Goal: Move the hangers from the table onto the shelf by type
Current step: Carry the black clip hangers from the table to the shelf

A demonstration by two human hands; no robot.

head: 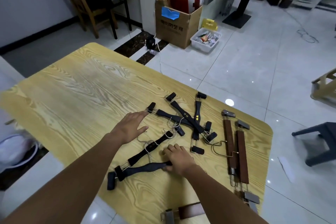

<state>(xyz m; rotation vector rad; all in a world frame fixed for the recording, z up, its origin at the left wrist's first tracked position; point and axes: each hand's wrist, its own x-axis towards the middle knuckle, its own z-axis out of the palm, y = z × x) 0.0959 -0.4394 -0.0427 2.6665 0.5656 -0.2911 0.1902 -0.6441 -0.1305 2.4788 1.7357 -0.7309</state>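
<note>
Several black clip hangers (183, 117) lie in a tangled pile on the light wooden table (76, 89). Two brown wooden clip hangers (242, 154) lie side by side near the table's right edge, and another brown hanger (189, 210) sits at the near edge. My left hand (130, 127) hovers flat with straight fingers just left of the black pile. My right hand (179, 159) grips the end of the nearest black hanger (143, 168), fingers curled over its bar. The shelf is not in view.
A cardboard box (174, 23) and a white bin (206, 39) stand on the tiled floor beyond the table. A grey stool (320, 142) is to the right, a wooden chair (87, 3) at the far left, and a wooden frame (325, 85) at the right edge.
</note>
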